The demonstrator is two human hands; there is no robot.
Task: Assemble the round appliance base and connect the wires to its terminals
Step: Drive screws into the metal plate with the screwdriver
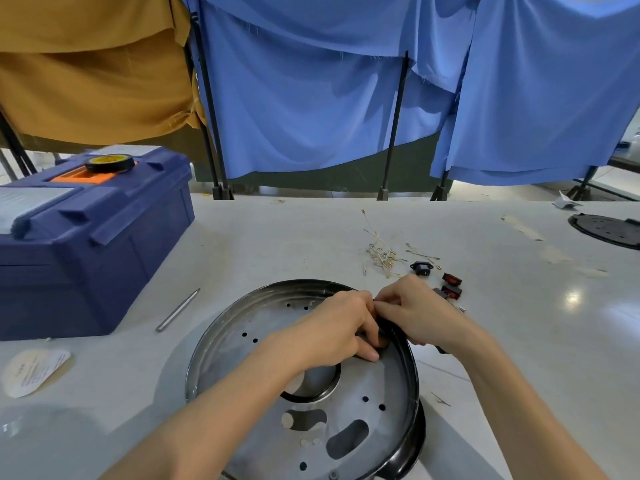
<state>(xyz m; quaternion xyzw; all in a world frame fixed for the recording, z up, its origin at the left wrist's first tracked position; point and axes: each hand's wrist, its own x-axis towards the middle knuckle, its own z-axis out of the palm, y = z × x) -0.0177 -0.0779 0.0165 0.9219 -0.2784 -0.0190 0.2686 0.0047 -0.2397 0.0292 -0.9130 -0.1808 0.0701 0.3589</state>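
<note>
Steel base (pixel 263 323), black-rimmed, lies flat on the table (pixel 277 237) directly before me. Both hands meet at its 2 o'clock edge. My left hand (pixel 332 327) works from inside the rim, with fingers and thumb curled round a small black part (pixel 384 332) set against the wall. My right hand (pixel 412 313) comes over the rim from outside and pinches the same part.

Judgement: I am fitting this part into the rim, so assembly is in hand and wiring has not begun. The wires (pixel 379 252) lie loose at 12 o'clock beyond the base, with a socket (pixel 421 268) and red switches (pixel 452 279) at 1 o'clock. The next move calls for square, even pressure until the part seats, then selecting a wire.
</note>
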